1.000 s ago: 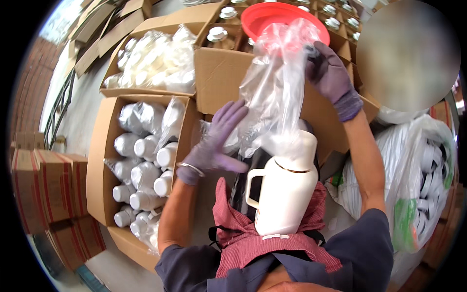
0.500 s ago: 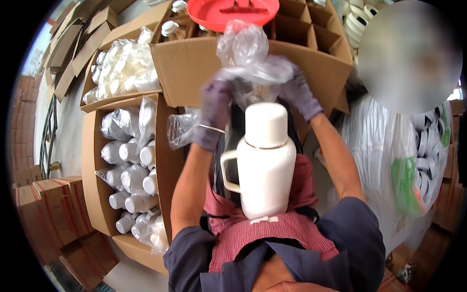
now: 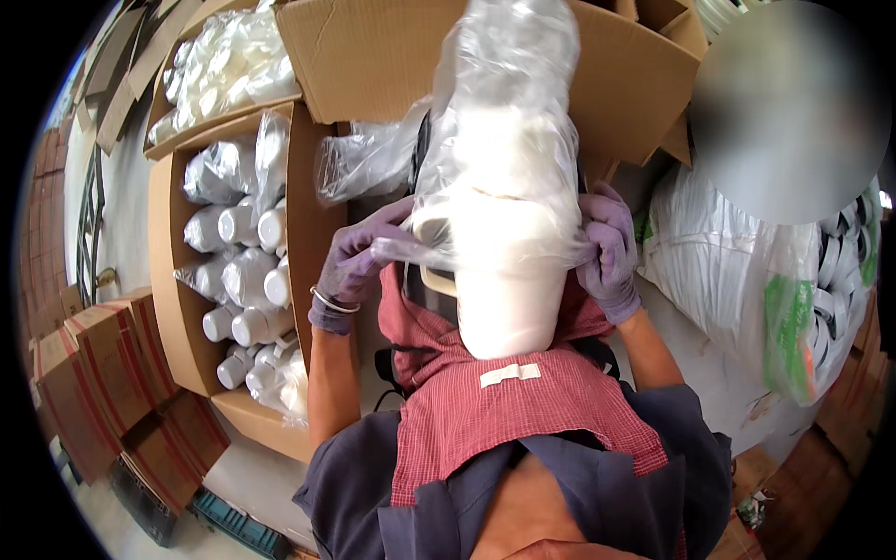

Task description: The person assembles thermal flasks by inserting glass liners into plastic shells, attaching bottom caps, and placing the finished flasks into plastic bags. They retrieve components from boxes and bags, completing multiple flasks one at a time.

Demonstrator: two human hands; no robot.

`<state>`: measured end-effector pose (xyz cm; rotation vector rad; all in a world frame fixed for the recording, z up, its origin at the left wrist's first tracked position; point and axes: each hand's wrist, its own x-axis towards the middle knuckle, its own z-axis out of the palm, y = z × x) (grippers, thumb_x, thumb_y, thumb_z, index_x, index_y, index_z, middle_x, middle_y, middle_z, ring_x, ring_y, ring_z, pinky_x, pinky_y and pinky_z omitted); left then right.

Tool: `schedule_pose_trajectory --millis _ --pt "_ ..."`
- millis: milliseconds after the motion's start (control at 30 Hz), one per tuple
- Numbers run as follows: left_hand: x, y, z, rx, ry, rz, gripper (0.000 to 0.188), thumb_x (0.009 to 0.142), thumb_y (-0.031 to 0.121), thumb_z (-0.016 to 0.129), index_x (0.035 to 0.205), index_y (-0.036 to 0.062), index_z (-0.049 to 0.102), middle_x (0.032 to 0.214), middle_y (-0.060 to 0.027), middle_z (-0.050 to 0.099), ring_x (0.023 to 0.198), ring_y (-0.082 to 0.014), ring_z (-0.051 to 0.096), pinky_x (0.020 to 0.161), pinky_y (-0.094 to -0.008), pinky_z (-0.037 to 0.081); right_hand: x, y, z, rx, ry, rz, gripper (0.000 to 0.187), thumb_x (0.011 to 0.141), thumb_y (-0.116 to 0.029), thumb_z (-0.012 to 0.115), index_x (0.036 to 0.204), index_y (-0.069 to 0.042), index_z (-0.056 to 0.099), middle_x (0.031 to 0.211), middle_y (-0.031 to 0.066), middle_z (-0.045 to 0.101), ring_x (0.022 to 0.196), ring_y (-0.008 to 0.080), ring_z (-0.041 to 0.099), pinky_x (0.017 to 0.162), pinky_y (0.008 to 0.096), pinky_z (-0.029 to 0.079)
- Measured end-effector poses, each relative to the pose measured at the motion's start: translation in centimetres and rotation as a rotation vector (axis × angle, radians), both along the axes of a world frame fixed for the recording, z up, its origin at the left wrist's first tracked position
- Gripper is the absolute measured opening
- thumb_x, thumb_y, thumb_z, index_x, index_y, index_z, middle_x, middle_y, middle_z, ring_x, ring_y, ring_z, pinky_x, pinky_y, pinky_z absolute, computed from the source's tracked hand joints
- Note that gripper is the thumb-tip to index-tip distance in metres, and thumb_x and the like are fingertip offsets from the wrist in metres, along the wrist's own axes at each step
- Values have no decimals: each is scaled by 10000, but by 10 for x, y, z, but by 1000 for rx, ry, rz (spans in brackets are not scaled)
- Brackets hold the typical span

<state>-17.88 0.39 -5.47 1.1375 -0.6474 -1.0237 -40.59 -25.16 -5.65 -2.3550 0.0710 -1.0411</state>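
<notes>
A white vacuum jug [image 3: 509, 313] with a side handle stands against my red checked apron [image 3: 485, 397], in front of my body. A clear plastic bag [image 3: 513, 65] covers its lid and upper body, while its lower part is bare. My left hand [image 3: 362, 257], in a purple-grey glove, pinches the bag's edge at the handle side. On the opposite side my right hand [image 3: 609, 250], gloved alike, grips the bag's edge with bent fingers. Part of the handle shows below the plastic.
On the left, an open carton [image 3: 168, 280] holds several wrapped white bottle-shaped items. Another carton [image 3: 653, 79] stands ahead, beyond the jug. Loose clear plastic [image 3: 359, 168] lies left of the jug. A large plastic sack [image 3: 705, 252] of ring-shaped parts is at the right.
Both hands have come down toward me, drawing the bag over the jug's lid and upper body. The red tray on the far carton has left the view as the view shifted.
</notes>
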Motion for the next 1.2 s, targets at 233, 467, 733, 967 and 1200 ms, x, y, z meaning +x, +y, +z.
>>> schedule_pose_trajectory --millis 233,467,733,967,1200 --pt "-48 60 0 472 18 -466 274 897 203 656 1054 -22 670 938 -25 671 866 -126 610 800 -264 493 -72 40 -13 113 352 167 211 730 -88 610 933 -50 566 1023 123 579 956 337 569 870 482 454" --pt "8 53 50 409 53 -132 408 922 232 619 1254 -1 587 1043 -72 692 989 -219 643 910 -345 502 -100 43 -4 -15 619 434 206 735 -155 636 916 -61 605 1038 101 585 970 313 580 868 460 460" --pt "0 36 81 741 -591 -270 368 913 338 567 1037 -1 642 937 -165 702 877 -246 672 795 -371 521 -155 65 -34 672 505 -89 309 929 -60 456 1189 -17 617 1149 160 599 1043 301 582 932 406 467" --pt "-115 216 -14 294 368 823 177 805 10 590 966 45 654 1047 -104 644 1013 -255 628 891 -384 505 -164 40 -70 662 769 -212 295 923 -76 469 1170 -20 620 1123 159 605 1024 301 588 919 405 471" --pt "-90 346 -5 570 -185 1304 237 898 161 528 1035 -7 624 980 -139 660 957 -318 663 847 -495 556 -164 7 -80 607 994 -210 282 918 -92 481 1151 -23 623 1096 159 610 1004 300 594 906 405 475"
